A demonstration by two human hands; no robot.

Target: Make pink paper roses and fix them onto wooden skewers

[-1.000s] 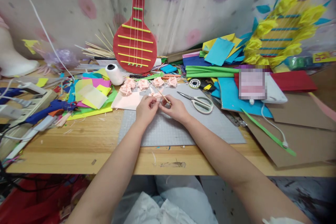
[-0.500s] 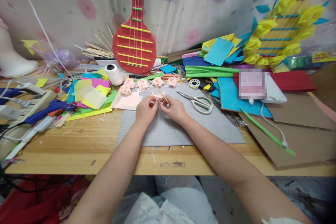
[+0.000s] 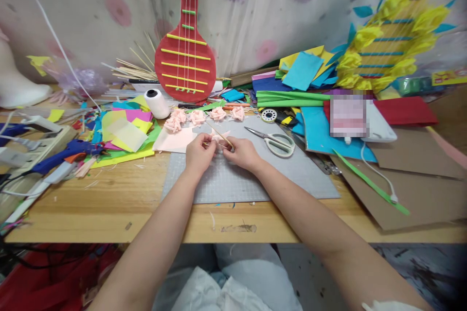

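Above the grey cutting mat (image 3: 292,180), my left hand (image 3: 199,154) is closed, its fingers pinching the edge of a pink paper piece (image 3: 219,137). My right hand (image 3: 243,153) faces it, thumb and fingers closed around a thin wooden stick (image 3: 219,132) that slants up to the left over the paper. Its fingertips also come close to the paper; whether they touch it I cannot tell. Several pink paper roses (image 3: 197,116) line the mat's far edge. Left of my hands lies a flat pink sheet (image 3: 170,142). Scissors (image 3: 279,145) rest to the right, blades partly open.
A white thread spool (image 3: 156,104) and a red paper lute (image 3: 185,65) stand behind. Coloured paper scraps (image 3: 126,129), a blue glue gun (image 3: 69,150) and a power strip (image 3: 54,143) lie left. Cardboard sheets (image 3: 404,194) and a white cable (image 3: 381,175) are right.
My fingertips have moved slightly apart, the left hand shifting a little left. The stick now shows longer and reaches further up-left over the pink paper. The view has shifted slightly.
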